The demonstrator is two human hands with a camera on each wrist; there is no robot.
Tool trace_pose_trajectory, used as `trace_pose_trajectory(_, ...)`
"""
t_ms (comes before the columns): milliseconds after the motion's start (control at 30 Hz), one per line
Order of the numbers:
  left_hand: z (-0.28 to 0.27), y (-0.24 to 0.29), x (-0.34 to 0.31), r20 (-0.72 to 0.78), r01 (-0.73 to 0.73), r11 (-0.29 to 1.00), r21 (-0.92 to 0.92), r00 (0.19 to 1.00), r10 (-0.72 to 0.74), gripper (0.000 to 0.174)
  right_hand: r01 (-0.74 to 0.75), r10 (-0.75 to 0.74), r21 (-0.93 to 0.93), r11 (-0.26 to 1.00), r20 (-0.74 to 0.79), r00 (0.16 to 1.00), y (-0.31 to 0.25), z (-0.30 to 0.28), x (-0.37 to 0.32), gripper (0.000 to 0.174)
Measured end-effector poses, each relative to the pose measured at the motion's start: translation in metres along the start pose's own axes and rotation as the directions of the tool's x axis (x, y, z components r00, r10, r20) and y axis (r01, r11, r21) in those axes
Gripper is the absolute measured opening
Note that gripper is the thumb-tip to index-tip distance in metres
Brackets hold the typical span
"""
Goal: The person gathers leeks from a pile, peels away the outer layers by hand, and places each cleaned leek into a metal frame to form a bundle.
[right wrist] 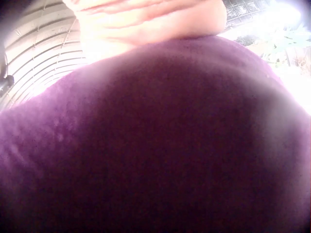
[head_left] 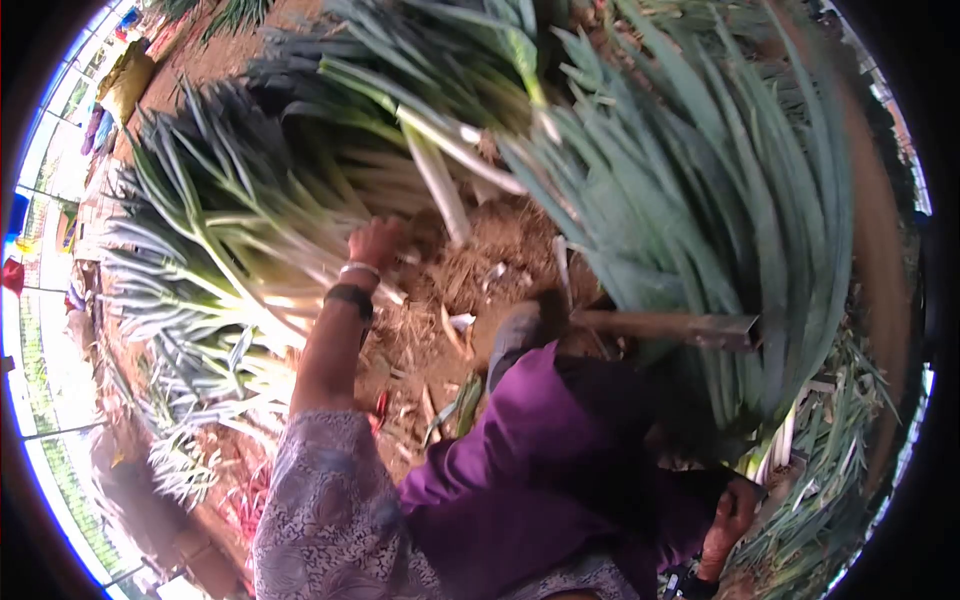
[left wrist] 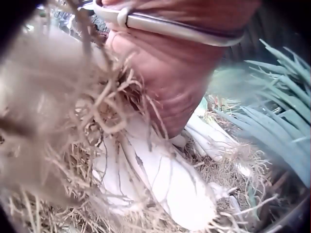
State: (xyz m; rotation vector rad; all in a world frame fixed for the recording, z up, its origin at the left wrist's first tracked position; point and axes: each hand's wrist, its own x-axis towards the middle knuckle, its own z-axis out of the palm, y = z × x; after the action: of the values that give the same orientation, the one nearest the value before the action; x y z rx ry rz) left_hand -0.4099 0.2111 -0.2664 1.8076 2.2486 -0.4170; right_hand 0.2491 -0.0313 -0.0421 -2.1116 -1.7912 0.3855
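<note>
In the head view my left hand (head_left: 377, 243), with a bangle and a dark wristband, is down at the white root ends of a large pile of leeks (head_left: 240, 230). The left wrist view has its palm close over a thick white leek (left wrist: 167, 179), with tangled roots (left wrist: 112, 97) right beside the wrist. Its fingers are hidden there, so I cannot tell whether they grip a leek. Low at the right, my right hand (head_left: 728, 520) rests loosely curled against the purple cloth (head_left: 510, 450) over my lap. The right wrist view is mostly filled by that purple cloth (right wrist: 170, 136).
A big bunch of leeks (head_left: 700, 190) fans out at the right. In front of my knees juts a wooden bar (head_left: 650, 325) with a metal-looking end. Loose leeks (head_left: 435, 185) lie at the middle, above soil (head_left: 500, 245) strewn with dry scraps. Leaf trimmings (head_left: 830, 500) lie at lower right.
</note>
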Motion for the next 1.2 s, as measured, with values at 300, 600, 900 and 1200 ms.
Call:
trace_pose_trajectory(300, 0.029, 0.014, 0.032, -0.032, -0.055, 0.979, 0.195, 0.998, 0.062, 0.034, 0.083, -0.093, -0.12, 0.989, -0.081, 0.992, -0.046, -0.017, 0.007, 0.018)
trace_pose_trajectory(600, 0.007, 0.004, 0.02, 0.217, -0.161, 0.917, 0.365, 0.973, 0.085, 0.03, 0.16, -0.17, -0.069, 0.985, -0.172, 0.97, -0.037, -0.019, -0.005, 0.017)
trace_pose_trajectory(900, 0.011, -0.005, -0.013, -0.03, -0.195, 0.967, 0.164, 0.979, 0.203, 0.028, 0.141, -0.15, -0.072, 0.987, -0.138, 0.979, -0.006, -0.006, -0.008, 0.017)
trace_pose_trajectory(1200, -0.001, 0.008, -0.024, 0.162, -0.262, 0.952, 0.16, 0.958, 0.237, 0.027, -0.008, 0.005, -0.066, 0.998, -0.05, 0.999, 0.004, -0.004, -0.007, 0.018)
